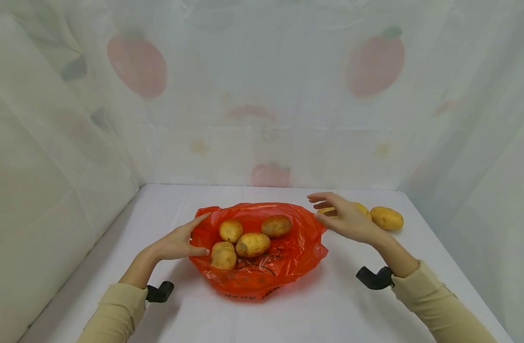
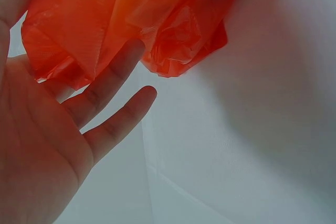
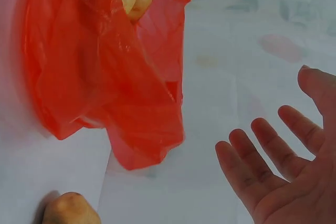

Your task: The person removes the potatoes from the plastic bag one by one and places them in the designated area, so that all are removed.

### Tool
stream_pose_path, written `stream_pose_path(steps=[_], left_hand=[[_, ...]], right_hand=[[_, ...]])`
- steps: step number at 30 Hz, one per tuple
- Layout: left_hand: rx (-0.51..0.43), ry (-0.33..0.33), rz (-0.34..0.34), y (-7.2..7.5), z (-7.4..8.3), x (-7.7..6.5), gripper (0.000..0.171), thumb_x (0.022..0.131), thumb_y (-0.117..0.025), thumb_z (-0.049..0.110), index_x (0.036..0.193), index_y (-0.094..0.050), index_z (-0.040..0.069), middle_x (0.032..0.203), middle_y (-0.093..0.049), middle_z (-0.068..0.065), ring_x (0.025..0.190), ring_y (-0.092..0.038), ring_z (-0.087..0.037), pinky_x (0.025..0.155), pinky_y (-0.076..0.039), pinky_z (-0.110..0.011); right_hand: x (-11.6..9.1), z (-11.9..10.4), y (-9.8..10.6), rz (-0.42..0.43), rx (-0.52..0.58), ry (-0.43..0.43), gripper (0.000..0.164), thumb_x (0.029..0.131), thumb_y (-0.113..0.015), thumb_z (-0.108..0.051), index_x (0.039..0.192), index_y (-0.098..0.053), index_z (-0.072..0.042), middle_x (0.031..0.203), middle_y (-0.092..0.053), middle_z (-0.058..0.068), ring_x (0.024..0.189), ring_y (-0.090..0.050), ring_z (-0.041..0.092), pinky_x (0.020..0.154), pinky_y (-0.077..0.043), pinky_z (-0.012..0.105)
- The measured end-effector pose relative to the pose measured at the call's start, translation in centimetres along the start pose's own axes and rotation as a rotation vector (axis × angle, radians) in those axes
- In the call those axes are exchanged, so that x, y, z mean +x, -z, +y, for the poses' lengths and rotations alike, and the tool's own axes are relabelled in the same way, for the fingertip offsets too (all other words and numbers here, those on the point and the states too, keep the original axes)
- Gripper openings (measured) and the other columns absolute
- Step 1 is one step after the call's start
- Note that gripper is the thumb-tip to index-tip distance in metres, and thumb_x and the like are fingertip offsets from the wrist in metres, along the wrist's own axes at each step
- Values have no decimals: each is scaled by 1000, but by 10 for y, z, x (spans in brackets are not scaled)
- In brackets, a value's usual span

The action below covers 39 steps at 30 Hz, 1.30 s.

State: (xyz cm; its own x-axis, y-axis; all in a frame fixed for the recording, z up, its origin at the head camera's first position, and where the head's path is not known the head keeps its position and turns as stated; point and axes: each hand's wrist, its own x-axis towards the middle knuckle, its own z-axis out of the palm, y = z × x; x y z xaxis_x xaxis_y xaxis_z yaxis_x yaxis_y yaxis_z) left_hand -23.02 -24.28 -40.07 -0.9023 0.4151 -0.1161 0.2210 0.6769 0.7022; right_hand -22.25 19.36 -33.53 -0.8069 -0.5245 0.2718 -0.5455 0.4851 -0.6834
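A red plastic bag (image 1: 287,259) stands on the table with its mouth spread wide. Inside it lie several potatoes, among them a long one (image 1: 253,245) in the middle and a browner one (image 1: 276,226) behind. My left hand (image 1: 176,244) is at the bag's left rim, thumb and fingers apart. In the left wrist view its fingers (image 2: 118,114) are straight and overlap the red plastic. My right hand (image 1: 352,220) hovers just past the bag's right rim, holding nothing, its fingers (image 3: 244,153) spread in the right wrist view.
Behind my right hand, a few more potatoes lie on the table, the rightmost potato (image 1: 387,218) in plain view and the others partly hidden by the hand. White curtains (image 1: 262,95) with faded fruit prints enclose the white table (image 1: 193,319) at the back and both sides.
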Motion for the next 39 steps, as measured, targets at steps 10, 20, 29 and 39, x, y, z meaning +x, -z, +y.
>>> stream_pose_path(steps=[10, 20, 29, 39], left_hand=[[39, 29, 11, 0, 1, -3, 89, 77, -73, 31, 147, -19, 26, 142, -37, -10, 124, -39, -34, 93, -43, -53], [54, 31, 15, 0, 3, -4, 90, 76, -74, 34, 147, -20, 24, 142, -37, -10, 125, -39, -34, 94, -42, -54], [44, 1, 1, 1, 2, -3, 89, 77, -73, 32, 147, -18, 26, 141, -37, -12, 123, -40, -35, 93, -43, -52], [48, 16, 9, 0, 2, -2, 90, 76, -74, 33, 147, -18, 28, 141, -38, -8, 125, -38, -33, 96, -40, -54]], right_hand=[[15, -16, -10, -100, 37, 52, 43, 90, -60, -23, 130, -47, -12, 129, -50, 8, 113, -54, 32, 89, -49, 42], [30, -28, -23, -210, -33, 51, 43, 90, -59, -26, 131, -46, -17, 130, -50, -1, 113, -54, 19, 90, -49, 36], [47, -32, -40, -255, -6, 145, 44, 91, -58, -18, 131, -45, -6, 131, -50, 7, 113, -54, 24, 90, -49, 37], [60, -30, -64, -326, 24, 38, 45, 91, -59, -26, 132, -45, -14, 132, -49, 0, 118, -51, 20, 95, -45, 40]])
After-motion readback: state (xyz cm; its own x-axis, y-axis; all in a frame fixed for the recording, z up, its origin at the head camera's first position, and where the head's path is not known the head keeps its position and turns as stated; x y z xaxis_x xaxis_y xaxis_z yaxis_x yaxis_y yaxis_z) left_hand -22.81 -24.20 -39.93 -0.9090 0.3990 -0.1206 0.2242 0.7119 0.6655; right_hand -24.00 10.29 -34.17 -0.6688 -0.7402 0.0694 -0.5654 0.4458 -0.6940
